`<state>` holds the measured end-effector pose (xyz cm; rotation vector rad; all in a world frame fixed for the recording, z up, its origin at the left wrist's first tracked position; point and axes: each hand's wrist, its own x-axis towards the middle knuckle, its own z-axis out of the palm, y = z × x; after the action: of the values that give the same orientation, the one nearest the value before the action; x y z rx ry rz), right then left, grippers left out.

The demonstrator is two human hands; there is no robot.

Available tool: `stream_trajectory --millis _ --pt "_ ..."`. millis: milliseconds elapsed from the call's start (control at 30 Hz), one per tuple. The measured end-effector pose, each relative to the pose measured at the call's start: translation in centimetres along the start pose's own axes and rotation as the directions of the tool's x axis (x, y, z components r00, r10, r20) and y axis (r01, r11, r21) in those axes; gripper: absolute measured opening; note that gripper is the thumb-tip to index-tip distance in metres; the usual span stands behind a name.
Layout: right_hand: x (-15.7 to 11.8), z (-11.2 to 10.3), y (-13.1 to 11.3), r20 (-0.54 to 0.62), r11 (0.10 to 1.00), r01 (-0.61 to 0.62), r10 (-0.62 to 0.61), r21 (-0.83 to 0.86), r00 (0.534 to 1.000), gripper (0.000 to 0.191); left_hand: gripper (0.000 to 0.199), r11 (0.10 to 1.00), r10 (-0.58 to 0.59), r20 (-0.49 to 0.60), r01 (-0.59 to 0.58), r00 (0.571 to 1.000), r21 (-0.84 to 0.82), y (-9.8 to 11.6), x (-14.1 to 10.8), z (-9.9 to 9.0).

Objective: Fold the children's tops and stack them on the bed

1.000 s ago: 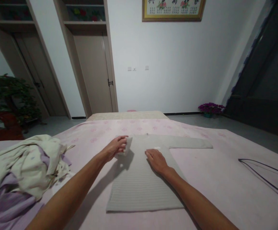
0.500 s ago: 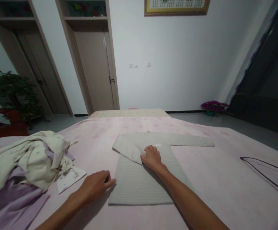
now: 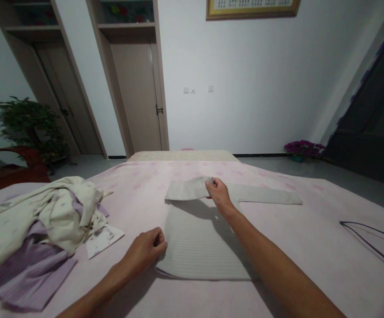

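Currently, pale grey ribbed long-sleeved shirt [image 3: 205, 254] lies between and beyond both hands, flat on the pink patterned cover [image 3: 298, 256], which keeps its body spread. Right hand [image 3: 219, 194] pinches the end of the near-left sleeve [image 3: 187, 190], raised over the chest; the lift presumably keeps the sleeve from dragging on the body. Left hand [image 3: 147, 248] is curled at the shirt's side edge, probably to steady it; cannot tell whether cloth is gripped. Opposite sleeve [image 3: 273, 195] extends straight out, right of the right hand. Cream garment [image 3: 62, 216] and purple garment [image 3: 35, 278] are heaped left of the left hand, apart from the shirt. Black looped frame [image 3: 372, 240]: far right of the right hand, purpose unclear.
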<state>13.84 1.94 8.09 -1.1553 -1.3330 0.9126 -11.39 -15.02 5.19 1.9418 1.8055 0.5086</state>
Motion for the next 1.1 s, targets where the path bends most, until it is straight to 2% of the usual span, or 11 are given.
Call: stream_trajectory --millis 167,333,433,533,600,700,767,800,867,933,1100 --pt "2.3 -2.0 -1.9 -0.067 0.997 0.061 -0.058 0.048 0.996 0.044 0.009 0.995 0.092 -0.005 -0.092 0.996 -0.038 3.5 0.9 0.0" --pt "3.9 -3.2 -3.0 -0.101 0.993 0.103 -0.097 0.052 0.990 0.046 0.006 0.986 0.157 0.019 -0.156 0.987 -0.052 6.3 3.0 2.2" --pt "4.1 -4.0 -3.0 -0.123 0.989 0.136 -0.128 0.059 0.984 0.047 0.007 0.984 0.164 0.074 -0.158 0.984 -0.079 6.8 3.9 4.0" --pt "4.0 -4.8 -2.4 -0.136 0.984 0.165 -0.155 0.063 0.978 0.045 0.012 0.964 0.201 0.152 -0.169 0.968 -0.203 6.4 4.2 5.1" --pt "3.9 -5.3 -1.8 -0.143 0.982 0.178 -0.169 0.058 0.975 0.043 0.020 0.936 0.222 0.103 -0.182 0.970 -0.301 5.8 4.6 5.0" --pt "4.0 -6.1 -1.1 -0.150 0.981 0.192 -0.184 0.035 0.971 0.041 0.024 0.887 0.137 -0.158 -0.192 0.978 -0.420 4.4 6.4 3.7" --pt "4.3 -6.5 -1.1 -0.154 0.978 0.208 -0.203 0.019 0.967 0.041 0.021 0.822 -0.016 -0.297 -0.157 0.955 -0.547 3.3 8.6 2.5" --pt "4.5 -6.6 -1.2 -0.157 0.976 0.219 -0.215 0.011 0.964 0.040 0.022 0.763 -0.118 -0.310 -0.114 0.944 -0.637 2.7 9.8 2.0" --pt "4.9 -6.9 -1.6 -0.159 0.969 0.246 -0.242 0.003 0.957 0.038 0.028 0.702 -0.213 -0.283 -0.055 0.935 -0.710 1.9 12.4 1.2" --pt "5.3 -7.1 -2.5 -0.158 0.962 0.272 -0.268 0.002 0.950 0.034 0.030 0.662 -0.238 -0.230 -0.015 0.944 -0.749 1.5 14.7 1.2" --pt "5.1 -6.9 -5.1 -0.123 0.927 0.372 -0.374 -0.042 0.919 0.028 0.033 0.535 -0.208 -0.001 0.113 0.978 -0.838 2.6 17.5 3.3"
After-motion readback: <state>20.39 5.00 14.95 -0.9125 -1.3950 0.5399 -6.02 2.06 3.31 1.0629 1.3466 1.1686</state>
